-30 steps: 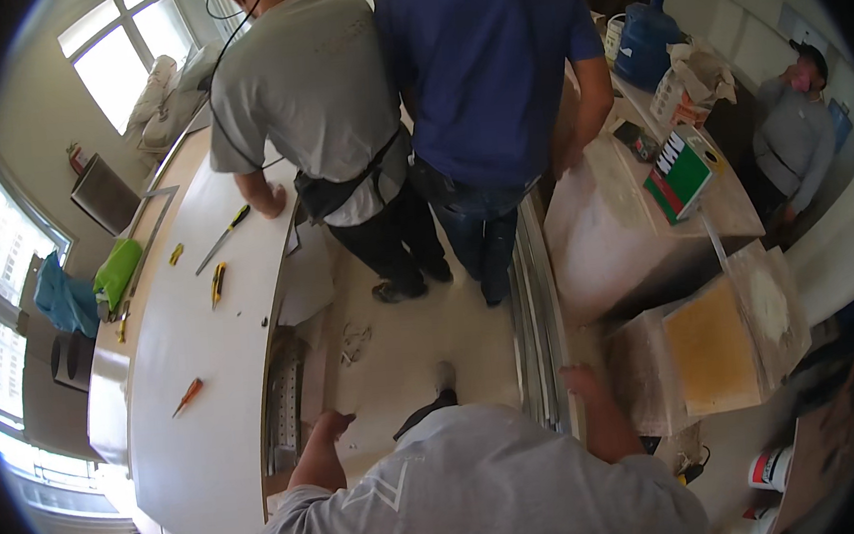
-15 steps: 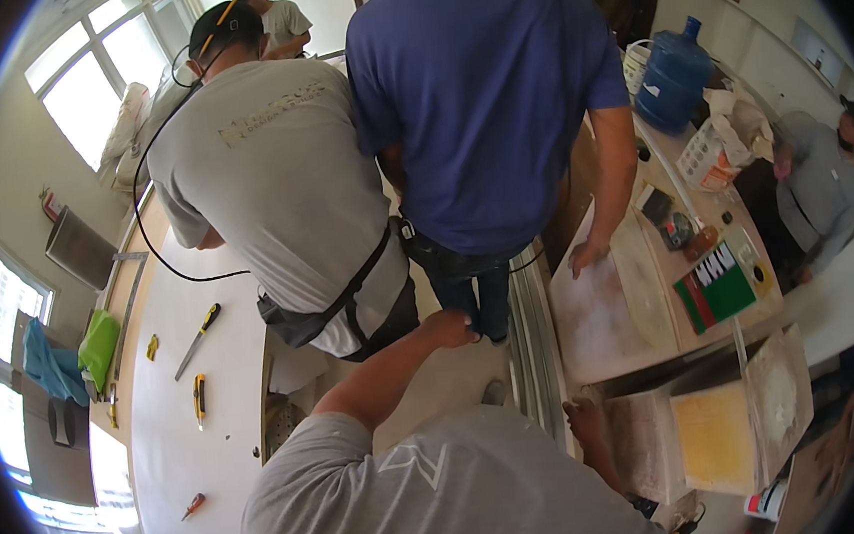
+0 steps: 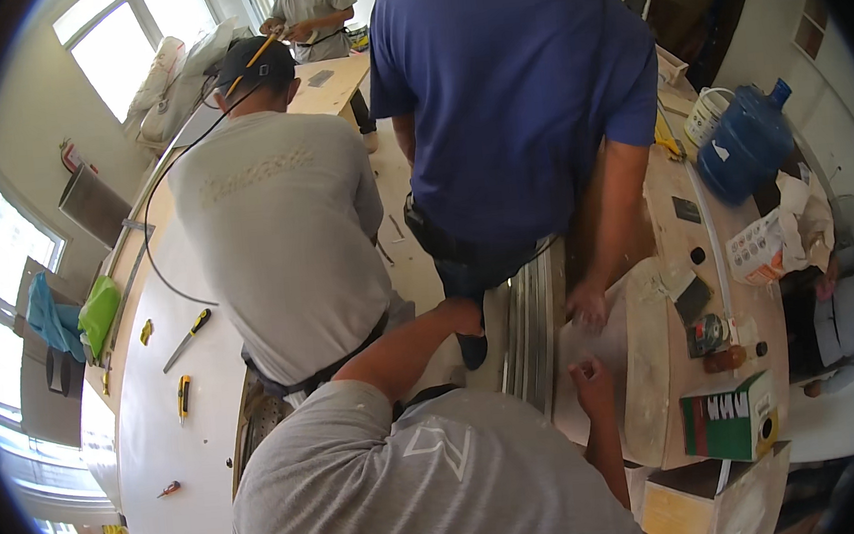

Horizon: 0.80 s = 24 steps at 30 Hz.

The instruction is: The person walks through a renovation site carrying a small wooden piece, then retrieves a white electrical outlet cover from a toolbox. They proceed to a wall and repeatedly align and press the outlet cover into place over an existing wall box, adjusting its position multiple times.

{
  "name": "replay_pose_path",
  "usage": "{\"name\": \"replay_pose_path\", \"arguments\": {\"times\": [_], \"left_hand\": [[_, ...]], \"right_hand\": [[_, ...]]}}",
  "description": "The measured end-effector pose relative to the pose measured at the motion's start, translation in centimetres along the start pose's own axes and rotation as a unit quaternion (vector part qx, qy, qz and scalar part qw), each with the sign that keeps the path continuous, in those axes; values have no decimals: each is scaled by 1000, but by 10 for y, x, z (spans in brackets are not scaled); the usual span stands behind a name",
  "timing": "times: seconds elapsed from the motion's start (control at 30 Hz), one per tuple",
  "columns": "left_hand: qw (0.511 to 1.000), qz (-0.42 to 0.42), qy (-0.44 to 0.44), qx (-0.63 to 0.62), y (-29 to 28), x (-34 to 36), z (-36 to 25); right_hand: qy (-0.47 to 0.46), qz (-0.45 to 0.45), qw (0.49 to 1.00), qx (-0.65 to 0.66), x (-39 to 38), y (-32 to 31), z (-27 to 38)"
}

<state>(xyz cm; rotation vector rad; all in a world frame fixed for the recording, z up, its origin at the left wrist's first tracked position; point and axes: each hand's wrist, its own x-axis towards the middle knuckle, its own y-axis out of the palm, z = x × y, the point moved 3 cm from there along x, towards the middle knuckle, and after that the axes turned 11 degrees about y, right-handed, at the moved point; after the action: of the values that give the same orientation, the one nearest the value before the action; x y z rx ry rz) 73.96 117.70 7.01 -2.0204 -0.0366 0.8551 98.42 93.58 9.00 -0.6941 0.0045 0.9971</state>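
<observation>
My left hand point(image 3: 463, 315) is closed, its back turned up, in front of the dark trousers of the co-worker in the blue shirt point(image 3: 510, 110). The palm is hidden, so anything held there does not show. My right hand point(image 3: 590, 380) is raised with curled fingers beside a whitish, dusty board point(image 3: 646, 370), and nothing shows in it. Just beyond it, the blue-shirted co-worker's right hand point(image 3: 588, 307) is over the same board. Another co-worker in a grey shirt point(image 3: 279, 238) bends over the white-topped table on the left.
On the white tabletop point(image 3: 217, 404) lie a handsaw point(image 3: 188, 339), a yellow utility knife point(image 3: 184, 399) and a screwdriver point(image 3: 169, 489). Metal profiles point(image 3: 531, 334) run along the floor. To the right stand a green box point(image 3: 725, 419), a blue water jug point(image 3: 743, 142) and a white bucket point(image 3: 707, 116).
My right hand has come up beside the board, fingers now curled. My left hand has shifted slightly up and right. The view has turned, showing more of the person at the back.
</observation>
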Motion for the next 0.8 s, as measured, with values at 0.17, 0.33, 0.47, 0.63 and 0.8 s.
{"name": "replay_pose_path", "arguments": {"times": [0.17,0.33,0.47,0.63,0.8], "left_hand": [[999,-35,-19,-1,-23,67,60],[996,-84,-39,-15,-35,126,135],[983,-161,-88,-30,-41,133,183],[977,1,-190,-96,-45,113,219],[958,-21,-246,-144,-61,103,239]], "right_hand": [[12,-19,1000,-6,41,13,18],[33,75,996,45,80,27,59],[15,76,997,17,110,20,95],[5,95,994,53,168,8,106],[19,82,995,50,222,15,118]]}}
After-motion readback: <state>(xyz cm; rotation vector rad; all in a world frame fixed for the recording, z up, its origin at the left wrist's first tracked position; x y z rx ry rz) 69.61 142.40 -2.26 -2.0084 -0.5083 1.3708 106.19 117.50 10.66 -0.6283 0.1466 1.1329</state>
